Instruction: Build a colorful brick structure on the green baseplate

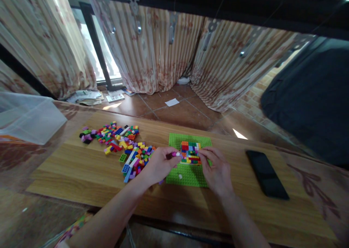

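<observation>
A green baseplate (188, 176) lies on the wooden table (81, 168) in front of me. A small many-coloured brick build (190, 152) stands on it. My left hand (159, 164) is at the build's left side, fingers pinched on a small pink-and-white brick (176, 154). My right hand (216, 170) rests on the plate's right part, its fingertips pressed against the build's right edge. One tiny white piece (180, 176) lies loose on the plate.
A spread of several loose coloured bricks (122, 146) lies left of the plate. A black phone (266, 173) lies flat at the right. A clear plastic bin (27, 117) stands at the far left. Curtains and tiled floor lie beyond the table.
</observation>
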Demonstrator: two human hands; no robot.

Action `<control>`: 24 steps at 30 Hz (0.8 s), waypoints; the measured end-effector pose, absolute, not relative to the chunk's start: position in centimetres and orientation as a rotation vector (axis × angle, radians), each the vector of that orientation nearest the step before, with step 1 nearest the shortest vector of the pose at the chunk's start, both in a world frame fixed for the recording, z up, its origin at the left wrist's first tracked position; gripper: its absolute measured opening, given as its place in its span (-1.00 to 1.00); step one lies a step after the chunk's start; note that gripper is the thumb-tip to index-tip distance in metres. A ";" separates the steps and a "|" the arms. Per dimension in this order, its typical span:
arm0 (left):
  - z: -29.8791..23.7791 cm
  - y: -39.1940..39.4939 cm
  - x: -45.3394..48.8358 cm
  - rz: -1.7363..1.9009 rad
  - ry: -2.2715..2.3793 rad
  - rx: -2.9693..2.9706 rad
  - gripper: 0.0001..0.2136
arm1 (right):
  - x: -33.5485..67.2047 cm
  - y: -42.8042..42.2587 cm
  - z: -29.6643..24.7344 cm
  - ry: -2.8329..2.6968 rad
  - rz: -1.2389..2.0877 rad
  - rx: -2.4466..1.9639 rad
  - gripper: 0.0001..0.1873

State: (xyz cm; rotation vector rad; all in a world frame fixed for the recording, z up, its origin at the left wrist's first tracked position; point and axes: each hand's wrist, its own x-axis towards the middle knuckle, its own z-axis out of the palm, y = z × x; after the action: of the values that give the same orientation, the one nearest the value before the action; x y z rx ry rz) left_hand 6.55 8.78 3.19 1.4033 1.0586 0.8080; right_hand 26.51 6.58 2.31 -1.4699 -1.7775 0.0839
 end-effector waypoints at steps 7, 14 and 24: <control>3.4 9.4 6.0 0.876 1.066 1.374 -0.82 | 25.0 3.9 3.6 -2.028 0.659 -1.344 -0.85; 3.7 9.8 5.7 0.889 1.118 1.326 -0.81 | 23.5 3.3 2.8 -2.277 0.599 -1.437 -0.86; 3.3 9.7 5.6 0.892 1.080 1.422 -0.82 | 23.5 3.5 2.8 -2.130 0.554 -1.370 -0.87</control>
State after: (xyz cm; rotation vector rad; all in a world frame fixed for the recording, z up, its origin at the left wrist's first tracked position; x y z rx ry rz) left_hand 5.65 9.67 3.29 1.4218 1.0798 0.8922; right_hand 23.50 3.50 2.78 -1.3699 -2.1296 0.5536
